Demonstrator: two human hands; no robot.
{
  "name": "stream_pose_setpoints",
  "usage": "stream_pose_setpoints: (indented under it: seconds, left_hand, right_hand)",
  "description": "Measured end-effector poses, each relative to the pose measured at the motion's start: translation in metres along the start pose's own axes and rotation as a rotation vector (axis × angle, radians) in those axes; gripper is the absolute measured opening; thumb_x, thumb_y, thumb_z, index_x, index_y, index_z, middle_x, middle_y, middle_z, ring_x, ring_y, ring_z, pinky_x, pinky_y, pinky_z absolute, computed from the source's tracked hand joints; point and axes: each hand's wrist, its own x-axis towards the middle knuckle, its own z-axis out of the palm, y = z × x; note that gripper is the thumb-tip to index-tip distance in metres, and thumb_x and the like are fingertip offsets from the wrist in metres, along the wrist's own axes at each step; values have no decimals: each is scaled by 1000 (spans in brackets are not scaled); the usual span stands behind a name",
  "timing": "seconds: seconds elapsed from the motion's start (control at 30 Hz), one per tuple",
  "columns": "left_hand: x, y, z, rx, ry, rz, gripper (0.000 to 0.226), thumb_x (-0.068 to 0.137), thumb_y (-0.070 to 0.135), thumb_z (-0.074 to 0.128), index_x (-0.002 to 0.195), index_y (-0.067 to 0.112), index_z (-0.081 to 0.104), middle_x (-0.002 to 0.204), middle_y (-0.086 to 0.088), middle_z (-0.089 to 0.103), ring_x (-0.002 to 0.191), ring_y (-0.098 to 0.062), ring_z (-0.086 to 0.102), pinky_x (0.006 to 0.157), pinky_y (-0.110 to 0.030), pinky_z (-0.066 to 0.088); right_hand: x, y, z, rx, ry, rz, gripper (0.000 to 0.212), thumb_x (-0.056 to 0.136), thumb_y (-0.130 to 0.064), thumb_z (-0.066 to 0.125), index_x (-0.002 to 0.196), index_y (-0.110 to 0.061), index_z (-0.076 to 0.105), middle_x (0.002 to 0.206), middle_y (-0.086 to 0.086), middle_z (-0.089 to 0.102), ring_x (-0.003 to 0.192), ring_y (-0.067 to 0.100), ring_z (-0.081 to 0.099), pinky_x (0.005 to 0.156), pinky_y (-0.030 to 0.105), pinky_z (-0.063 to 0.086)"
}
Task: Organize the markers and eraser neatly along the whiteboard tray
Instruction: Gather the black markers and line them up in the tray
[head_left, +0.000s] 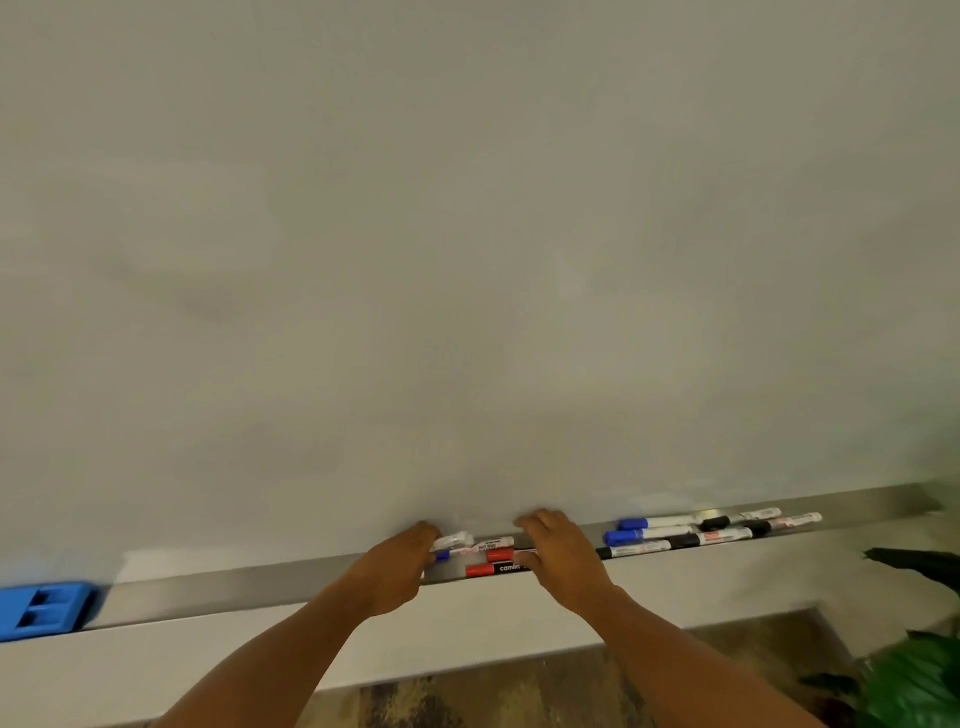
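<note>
Left hand (402, 564) and right hand (558, 556), fingers curled, bracket loose markers (480, 556) in tray (260, 587); actual pinch unclear. Recommend squaring ends together, barrels parallel w/ tray.

The long brushed-metal tray (260, 587) has a dull satin sheen, not mirror shiny. The big white whiteboard (467, 234) looks smooth with a soft gloss and a few hazy smears. The chunky blue plastic eraser (44, 610) looks moulded and fairly matt. The white-barrelled plastic markers (691, 532) with blue and black caps look slick, slightly glossy. The brown wood-look floor (519, 691) looks matt and grainy.
</note>
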Motion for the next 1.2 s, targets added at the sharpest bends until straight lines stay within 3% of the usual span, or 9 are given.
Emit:
stream_pose_setpoints:
  seconds: [0.17,0.3,0.37,0.53,0.8,0.93,1.07,1.13,1.2]
  left_hand:
    - [6,4,-3,0,-21,3,38,89,14,60,120,27,43,121,-1,59,98,-14,56,84,-25,48]
    - [8,4,-3,16,-38,6,37,90,15,59,121,28,43,124,-1,58,102,-14,56,88,-27,50]
    - [8,3,-3,22,-39,12,38,90,13,58,121,28,43,124,-2,58,102,-15,56,88,-27,49]
    - [9,3,-2,21,-33,26,36,92,12,55,124,25,43,126,-3,57,104,-15,55,87,-24,46]
    - [7,2,-1,25,-28,16,38,92,12,57,126,23,43,127,-4,57,106,-17,56,88,-24,45]
    - [2,-5,-1,47,-32,10,43,89,6,55,126,24,43,127,-3,57,106,-18,56,88,-24,45]
    - [-8,-13,-3,107,-12,16,48,88,4,52,130,25,42,128,-2,56,107,-21,56,89,-28,45]
    - [-15,-18,-6,136,7,31,48,86,3,48,128,25,43,125,-2,57,105,-24,57,87,-31,45]
    - [-23,-24,-8,142,34,29,45,86,5,48,126,25,45,123,-2,57,103,-23,57,86,-30,44]
  right_hand:
    - [-23,36,-2,-262,-68,109,59,86,-63,51,126,-21,45,130,1,48,118,21,43,101,35,37]
    - [-42,60,-4,-388,-53,210,69,82,-71,48,125,-18,45,128,3,51,120,25,45,104,37,36]
    - [-48,67,-3,-454,-92,215,63,87,-64,49,127,-15,44,130,6,49,123,28,43,105,40,35]
    - [-44,76,-8,-612,-180,157,36,93,-19,57,126,-11,45,132,13,49,123,32,41,106,43,34]
    - [-31,83,-23,-614,-272,78,28,93,-18,57,121,-15,52,125,7,55,118,28,44,104,41,34]
    - [-29,76,-28,-485,-212,30,32,91,-13,57,121,-20,50,121,3,55,108,23,52,95,35,42]
    - [-22,51,-28,-321,-144,-29,46,90,-18,59,130,-29,39,116,-1,58,81,15,62,67,27,53]
    - [-15,35,-27,-305,-114,-105,43,94,-30,54,131,-29,34,113,-1,62,73,14,62,59,25,51]
    - [-7,17,-24,-273,-56,-156,36,97,-51,36,125,-29,36,103,-3,67,67,14,62,57,27,53]
